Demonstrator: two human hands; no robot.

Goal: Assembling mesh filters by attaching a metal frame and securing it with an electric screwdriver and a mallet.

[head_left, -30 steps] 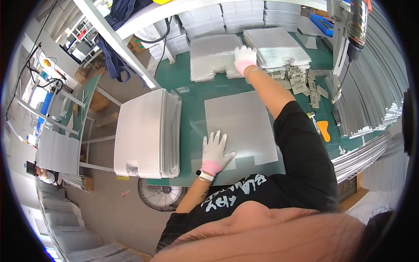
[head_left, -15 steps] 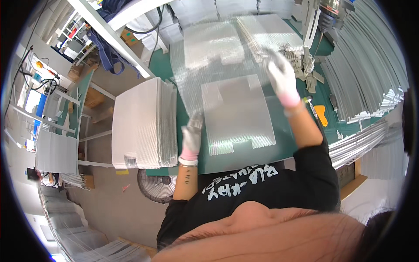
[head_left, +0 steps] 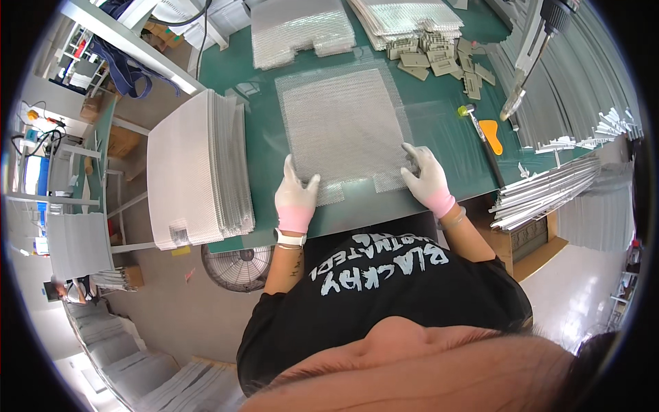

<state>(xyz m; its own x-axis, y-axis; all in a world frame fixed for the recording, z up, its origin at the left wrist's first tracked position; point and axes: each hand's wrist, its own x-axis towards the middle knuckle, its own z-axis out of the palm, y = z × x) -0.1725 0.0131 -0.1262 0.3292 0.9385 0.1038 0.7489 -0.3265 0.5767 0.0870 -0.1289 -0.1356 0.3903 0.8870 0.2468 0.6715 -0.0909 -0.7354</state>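
Fig.: Overhead view, person at green worktop (head_left: 439,137). Mesh sheet (head_left: 343,123) lies flat at centre of worktop, near edge toward the person. Left hand (head_left: 295,196), white glove w/ pink cuff, rests open and flat on the sheet's near-left corner, fingers spread; right hand (head_left: 424,177), same glove, presses on the near-right corner, fingers apparently released, not clenched (fisheye makes this hard to confirm). Progress, as judged: one sheet laid and being squared; tall stack of like sheets (head_left: 195,172) waits at left, two more piles (head_left: 302,27) at far edge, so most stock seems unprocessed. Small grey blocks (head_left: 439,58) and orange-handled tool (head_left: 489,134) lie untouched at right.
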